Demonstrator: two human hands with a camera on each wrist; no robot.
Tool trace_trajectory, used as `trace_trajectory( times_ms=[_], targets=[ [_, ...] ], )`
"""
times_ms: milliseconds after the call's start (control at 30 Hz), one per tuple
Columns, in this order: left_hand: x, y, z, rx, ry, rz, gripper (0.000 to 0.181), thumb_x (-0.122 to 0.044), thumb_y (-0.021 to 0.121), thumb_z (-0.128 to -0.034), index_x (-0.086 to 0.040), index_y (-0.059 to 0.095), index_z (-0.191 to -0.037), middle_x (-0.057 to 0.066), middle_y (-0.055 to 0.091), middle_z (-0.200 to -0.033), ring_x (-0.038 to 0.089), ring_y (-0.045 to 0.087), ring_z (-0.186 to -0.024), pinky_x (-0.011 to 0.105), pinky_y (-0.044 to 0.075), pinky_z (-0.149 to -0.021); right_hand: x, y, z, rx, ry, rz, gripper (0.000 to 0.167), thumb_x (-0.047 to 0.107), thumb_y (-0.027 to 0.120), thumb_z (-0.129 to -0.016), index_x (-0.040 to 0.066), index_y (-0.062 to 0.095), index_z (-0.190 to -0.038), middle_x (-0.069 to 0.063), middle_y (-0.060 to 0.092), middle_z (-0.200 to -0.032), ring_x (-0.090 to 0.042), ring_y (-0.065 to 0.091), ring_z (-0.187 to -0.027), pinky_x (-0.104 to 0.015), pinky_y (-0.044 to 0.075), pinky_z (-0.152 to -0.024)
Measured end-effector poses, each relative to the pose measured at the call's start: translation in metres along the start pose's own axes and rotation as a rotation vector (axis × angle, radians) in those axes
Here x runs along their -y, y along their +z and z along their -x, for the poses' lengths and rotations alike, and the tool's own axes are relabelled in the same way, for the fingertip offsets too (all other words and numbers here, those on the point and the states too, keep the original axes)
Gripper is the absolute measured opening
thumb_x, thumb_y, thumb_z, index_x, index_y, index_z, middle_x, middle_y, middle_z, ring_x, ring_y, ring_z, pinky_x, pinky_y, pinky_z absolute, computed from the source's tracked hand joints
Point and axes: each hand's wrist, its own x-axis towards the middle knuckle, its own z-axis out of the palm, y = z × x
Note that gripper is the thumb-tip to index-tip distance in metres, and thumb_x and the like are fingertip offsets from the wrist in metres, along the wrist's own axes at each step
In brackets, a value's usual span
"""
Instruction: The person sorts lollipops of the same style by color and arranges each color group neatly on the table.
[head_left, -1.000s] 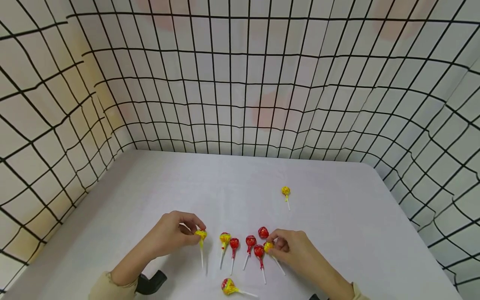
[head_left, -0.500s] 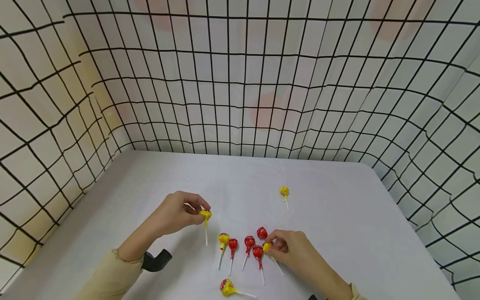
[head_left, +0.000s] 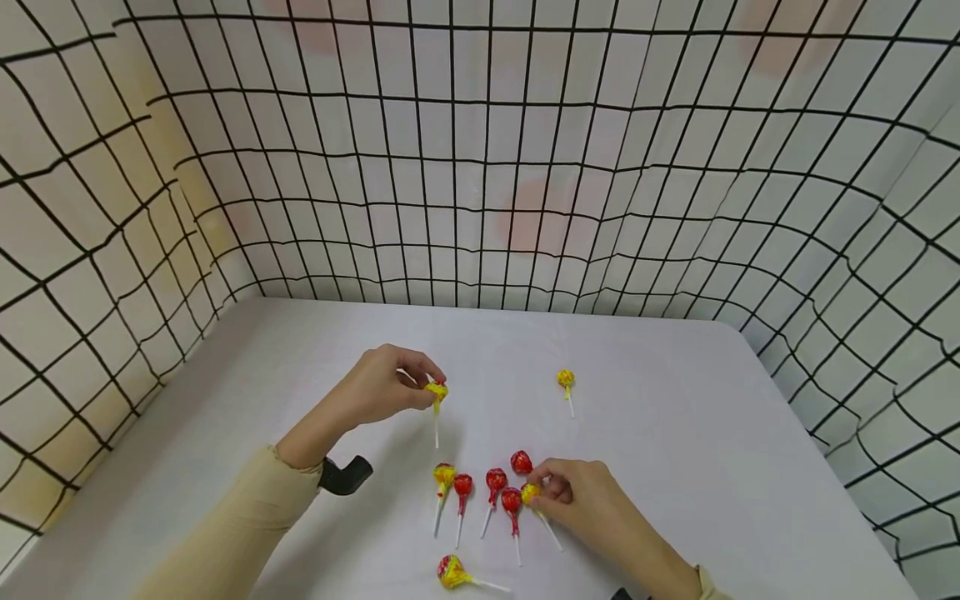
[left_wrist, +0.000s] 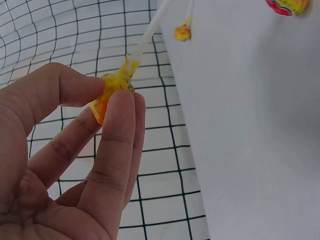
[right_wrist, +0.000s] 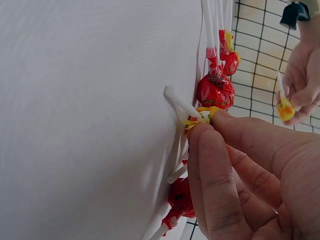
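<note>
My left hand (head_left: 390, 386) pinches a yellow lollipop (head_left: 437, 390) by its head between thumb and fingertips, stick hanging down over the table. In the left wrist view that lollipop (left_wrist: 119, 82) sits between thumb and fingers. My right hand (head_left: 592, 500) pinches another yellow lollipop (head_left: 529, 493) by the head, its stick slanting down to the right. Right beside it are a red lollipop (head_left: 512, 500) and a red one (head_left: 521, 462) just behind. Two more red lollipops (head_left: 496, 479) (head_left: 462, 484) and a yellow one (head_left: 443, 476) stand in a row to the left.
A yellow-and-red lollipop (head_left: 452, 572) lies near the front, its stick pointing right. Farther back on the white table (head_left: 660, 392) lies a small yellow lollipop (head_left: 566, 379). Black netting over pale cloth borders the table at the back and sides.
My left hand has carried its yellow lollipop away from the front and slightly right, raised past the row. My right hand keeps its pinch in nearly the same place.
</note>
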Motion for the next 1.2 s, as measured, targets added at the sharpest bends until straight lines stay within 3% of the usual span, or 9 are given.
trace_trajectory(
  times_ms=[267,600,1200],
  targets=[
    [-0.013,0.007,-0.025,0.014,0.002,0.0,0.016,-0.013,0.083,-0.0906,-0.017,0.083,-0.106,0.005,0.073,-0.095,0.018,0.068,-0.085,0.029,0.055,-0.072,0.002,0.0,0.0,0.012,0.024,-0.015,0.018,0.019,0.09,-0.087,0.017,0.078,-0.101,0.009,0.064,-0.075,-0.006,0.053,-0.067,-0.018,0.048,-0.061],
    [-0.02,0.023,-0.056,0.047,0.015,-0.002,0.02,-0.014,0.082,-0.0919,-0.015,0.083,-0.112,0.005,0.073,-0.098,0.021,0.064,-0.086,0.03,0.052,-0.071,0.0,-0.001,0.001,0.016,-0.004,-0.025,0.017,0.018,0.089,-0.088,0.018,0.078,-0.101,0.01,0.063,-0.075,-0.003,0.053,-0.065,-0.019,0.047,-0.06],
    [-0.026,0.065,-0.107,0.079,-0.005,0.069,0.016,-0.013,0.08,-0.0932,-0.017,0.084,-0.108,0.004,0.076,-0.094,0.017,0.067,-0.081,0.028,0.051,-0.073,0.001,-0.003,0.0,0.045,0.045,-0.056,0.019,0.018,0.089,-0.088,0.016,0.079,-0.103,0.008,0.063,-0.075,-0.008,0.055,-0.065,-0.018,0.047,-0.06]
  ],
)
